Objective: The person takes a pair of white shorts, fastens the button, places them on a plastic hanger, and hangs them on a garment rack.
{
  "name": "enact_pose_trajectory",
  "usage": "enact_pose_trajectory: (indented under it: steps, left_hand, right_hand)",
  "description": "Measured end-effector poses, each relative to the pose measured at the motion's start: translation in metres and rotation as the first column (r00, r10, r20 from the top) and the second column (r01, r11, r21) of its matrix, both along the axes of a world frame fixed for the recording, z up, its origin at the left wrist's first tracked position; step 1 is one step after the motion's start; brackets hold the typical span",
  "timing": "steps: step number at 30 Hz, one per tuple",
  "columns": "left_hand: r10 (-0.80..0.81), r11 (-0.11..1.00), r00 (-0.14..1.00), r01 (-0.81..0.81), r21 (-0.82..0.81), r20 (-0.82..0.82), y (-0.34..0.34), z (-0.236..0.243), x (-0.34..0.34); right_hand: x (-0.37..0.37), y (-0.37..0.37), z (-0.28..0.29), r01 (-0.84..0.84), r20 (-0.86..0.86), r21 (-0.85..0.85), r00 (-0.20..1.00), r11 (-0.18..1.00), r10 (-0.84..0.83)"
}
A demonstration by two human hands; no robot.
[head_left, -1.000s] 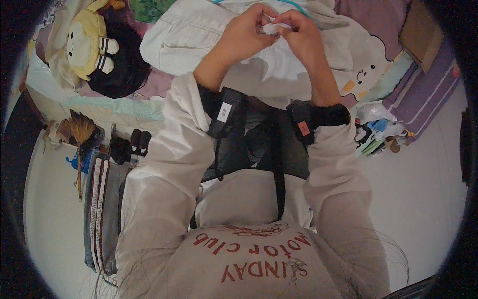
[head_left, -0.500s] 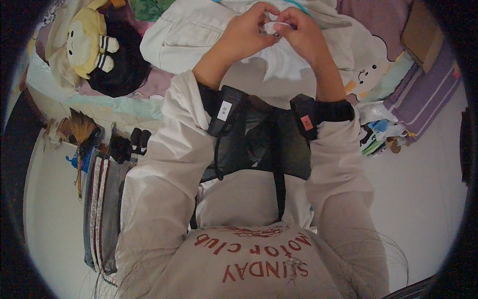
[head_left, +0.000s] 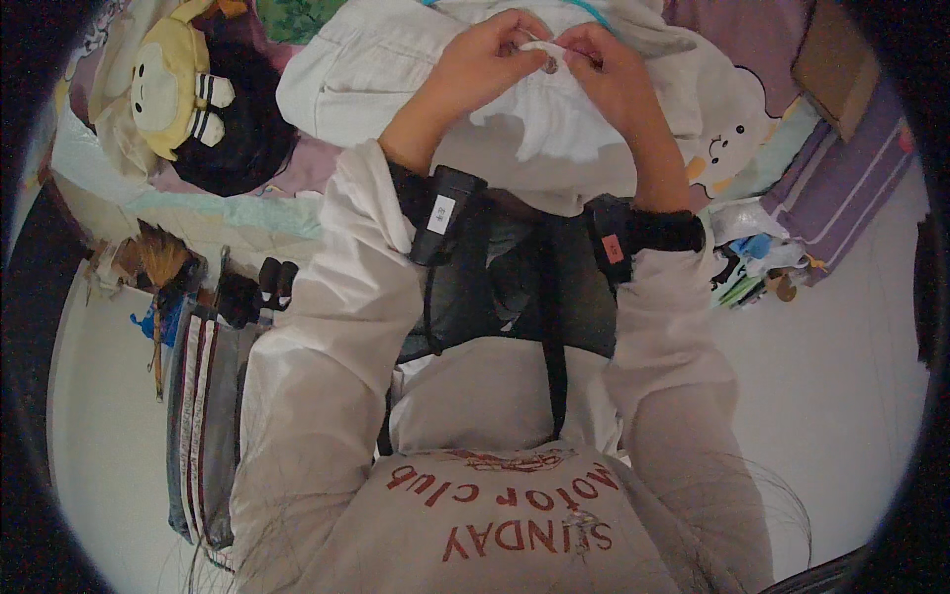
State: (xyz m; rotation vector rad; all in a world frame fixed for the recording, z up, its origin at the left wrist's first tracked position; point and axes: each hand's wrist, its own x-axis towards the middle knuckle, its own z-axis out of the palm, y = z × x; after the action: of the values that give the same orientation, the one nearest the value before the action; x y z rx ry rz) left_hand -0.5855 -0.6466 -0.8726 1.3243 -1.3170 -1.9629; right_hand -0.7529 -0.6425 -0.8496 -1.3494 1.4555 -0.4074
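A white garment (head_left: 371, 84) of thick cloth, with seams showing, is spread over the bed at the top of the view. My left hand (head_left: 487, 61) pinches an edge of it between thumb and fingers. Close by on the right, my right hand (head_left: 606, 67) is closed on the same edge. Between the two thumbs a small round greyish piece (head_left: 550, 65), like a button, shows on the cloth. The fingertips of both hands are partly hidden behind the fabric.
On the left a yellow plush toy (head_left: 168, 89) lies against a black round item (head_left: 237, 139). A cardboard piece (head_left: 839, 64) and a purple striped cloth (head_left: 841, 188) are at the right. Below them sits a pile of small items (head_left: 757, 259). Grey striped fabric (head_left: 203, 426) hangs at lower left.
My hands have come slightly apart and tilted, baring the round piece on the cloth. My right hand has shifted a little to the right and down.
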Motion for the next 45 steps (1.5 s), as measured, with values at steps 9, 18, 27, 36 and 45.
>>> enact_pose_trajectory:
  steps: [9,18,27,36,45]
  left_hand:
    - [0.164,0.978,0.903,-0.095,-0.188,0.396,-0.013,0.029,0.011]
    - [0.073,0.774,0.613,0.463,-0.433,0.786,-0.011,0.043,0.02]
    - [-0.172,0.745,0.406,0.65,-0.151,0.898,-0.02,0.127,0.029]
    - [-0.317,0.792,0.363,0.609,0.035,0.876,-0.069,0.271,0.067]
    - [0.358,0.264,0.63,0.639,-0.722,0.689,-0.1,0.378,0.059]
  right_hand:
    - [-0.016,-0.01,0.026,0.072,-0.318,-0.296,0.933,0.952,-0.169]
    - [-0.02,-0.017,0.025,-0.162,-0.479,-0.055,0.87,0.985,0.116]
    - [-0.022,-0.021,0.103,-0.088,-0.305,-0.007,0.949,0.996,0.082]
    - [-0.047,-0.034,0.207,-0.03,-0.286,-0.343,0.955,0.939,-0.074]
    - [-0.075,-0.048,0.383,-0.068,-0.273,-0.702,0.945,0.709,-0.18]
